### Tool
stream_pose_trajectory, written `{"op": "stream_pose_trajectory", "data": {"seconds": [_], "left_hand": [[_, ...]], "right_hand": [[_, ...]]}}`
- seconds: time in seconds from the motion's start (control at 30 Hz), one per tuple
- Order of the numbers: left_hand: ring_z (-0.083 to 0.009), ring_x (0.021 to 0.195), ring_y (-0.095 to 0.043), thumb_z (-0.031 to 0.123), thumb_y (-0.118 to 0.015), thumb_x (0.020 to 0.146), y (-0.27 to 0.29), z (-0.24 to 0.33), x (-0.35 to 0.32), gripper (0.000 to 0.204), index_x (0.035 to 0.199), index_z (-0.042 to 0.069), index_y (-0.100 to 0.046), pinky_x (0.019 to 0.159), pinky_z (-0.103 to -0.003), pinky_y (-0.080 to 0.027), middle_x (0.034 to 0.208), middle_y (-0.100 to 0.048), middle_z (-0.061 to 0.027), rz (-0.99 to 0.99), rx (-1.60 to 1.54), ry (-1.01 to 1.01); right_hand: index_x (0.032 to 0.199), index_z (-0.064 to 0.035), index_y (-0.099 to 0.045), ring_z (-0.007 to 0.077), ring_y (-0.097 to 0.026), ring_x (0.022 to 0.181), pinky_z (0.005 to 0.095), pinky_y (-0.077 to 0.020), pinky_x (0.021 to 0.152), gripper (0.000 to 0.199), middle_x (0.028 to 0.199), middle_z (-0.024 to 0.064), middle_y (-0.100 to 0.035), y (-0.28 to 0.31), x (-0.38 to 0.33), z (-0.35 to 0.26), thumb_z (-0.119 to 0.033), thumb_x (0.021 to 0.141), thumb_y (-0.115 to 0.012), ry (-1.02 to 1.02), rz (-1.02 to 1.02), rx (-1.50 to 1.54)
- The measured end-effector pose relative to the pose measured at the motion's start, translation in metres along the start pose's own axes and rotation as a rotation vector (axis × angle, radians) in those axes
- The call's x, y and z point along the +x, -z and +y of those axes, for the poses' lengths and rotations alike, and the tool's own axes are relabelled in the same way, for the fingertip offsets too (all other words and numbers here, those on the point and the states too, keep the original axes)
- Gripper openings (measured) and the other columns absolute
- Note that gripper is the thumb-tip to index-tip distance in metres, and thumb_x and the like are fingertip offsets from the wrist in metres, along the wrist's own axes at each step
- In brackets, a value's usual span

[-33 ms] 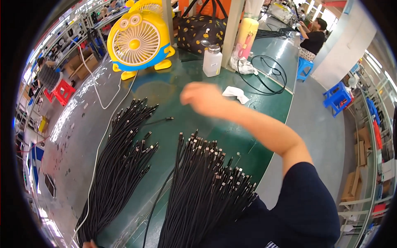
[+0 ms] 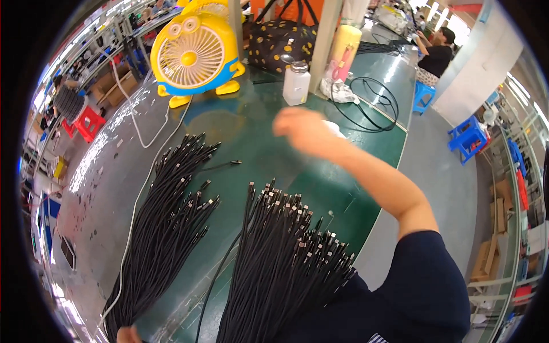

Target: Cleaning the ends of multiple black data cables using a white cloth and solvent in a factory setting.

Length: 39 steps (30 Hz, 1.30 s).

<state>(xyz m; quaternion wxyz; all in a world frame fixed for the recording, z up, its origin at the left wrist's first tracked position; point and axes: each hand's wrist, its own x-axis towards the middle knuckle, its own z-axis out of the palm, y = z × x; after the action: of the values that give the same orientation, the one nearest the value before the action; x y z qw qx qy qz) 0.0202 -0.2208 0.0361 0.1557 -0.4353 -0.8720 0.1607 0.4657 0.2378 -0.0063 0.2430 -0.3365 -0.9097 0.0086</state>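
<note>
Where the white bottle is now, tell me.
In the head view, the white bottle stands upright on the table, just beyond the right hand and right of the yellow fan.

The bare right hand [image 2: 303,131] is hovering in a blur, its fingers [image 2: 282,124] pointing left, the bare right forearm [image 2: 369,176] is slanting up-left from a bent elbow [image 2: 410,208], a short dark navy sleeve [image 2: 429,280] is ending near it, the bare left hand [image 2: 127,335] is showing only partly
</note>
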Motion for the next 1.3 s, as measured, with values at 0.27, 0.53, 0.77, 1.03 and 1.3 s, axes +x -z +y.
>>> {"op": "stream_pose_trajectory", "data": {"seconds": [0.27,0.53,0.77,1.03,1.3], "left_hand": [[-0.0372,0.132,-0.036,0.019,-0.083,0.056,0.03,0.139,0.094,0.099,0.142,0.007,-0.036,0.11,-0.043,-0.03,0.143,-0.038,-0.0214,0.081,-0.793,-0.394],[-0.0362,0.118,-0.047,0.047,-0.079,0.062,0.02,0.145,0.139,0.107,0.144,0.002,-0.027,0.102,-0.042,-0.038,0.123,-0.051,-0.023,-0.195,-0.656,-0.367],[-0.0329,0.091,-0.062,0.039,-0.073,0.073,0.017,0.177,0.114,0.072,0.131,0.006,-0.046,0.078,-0.042,-0.05,0.102,-0.062,-0.0175,0.039,-0.489,-0.283],[-0.0381,0.083,-0.065,0.051,-0.06,0.084,0.029,0.178,0.11,0.058,0.115,0.002,-0.058,0.076,-0.045,-0.05,0.084,-0.067,-0.0213,-0.123,-0.7,-0.19],[-0.0336,0.092,-0.057,0.036,-0.07,0.079,0.028,0.194,0.131,0.045,0.107,0.004,-0.057,0.081,-0.042,-0.045,0.099,-0.06,-0.0128,0.605,-0.586,-0.319]], "right_hand": [[0.105,-0.007,-0.06,0.0383,-0.059,0.093,0.0442,-0.0483,0.079,0.024,0.104,0.0164,-0.059,0.022,-0.078,0.068,-0.003,0.082,-0.055,-0.315,-0.079,-0.148],[0.096,-0.0022,-0.059,0.0232,-0.058,0.077,0.0309,-0.0462,0.068,0.009,0.091,0.0102,-0.059,0.011,-0.033,-0.015,-0.004,0.087,-0.058,-0.319,0.007,0.525],[0.094,-0.0059,-0.057,0.0299,-0.058,0.091,0.0384,-0.0472,0.081,0.014,0.096,0.0083,-0.061,-0.02,-0.011,-0.134,-0.001,0.081,-0.059,0.364,-0.269,0.62],[0.09,-0.0071,-0.055,0.0266,-0.056,0.082,0.0371,-0.0457,0.075,0.01,0.082,0.0063,-0.057,-0.033,-0.027,-0.146,-0.008,0.082,-0.062,0.491,-0.379,0.507],[0.091,-0.0074,-0.055,0.027,-0.056,0.079,0.0387,-0.0464,0.07,0.012,0.081,0.0063,-0.057,-0.023,-0.045,-0.14,-0.009,0.082,-0.062,0.418,-0.398,0.538]]}}
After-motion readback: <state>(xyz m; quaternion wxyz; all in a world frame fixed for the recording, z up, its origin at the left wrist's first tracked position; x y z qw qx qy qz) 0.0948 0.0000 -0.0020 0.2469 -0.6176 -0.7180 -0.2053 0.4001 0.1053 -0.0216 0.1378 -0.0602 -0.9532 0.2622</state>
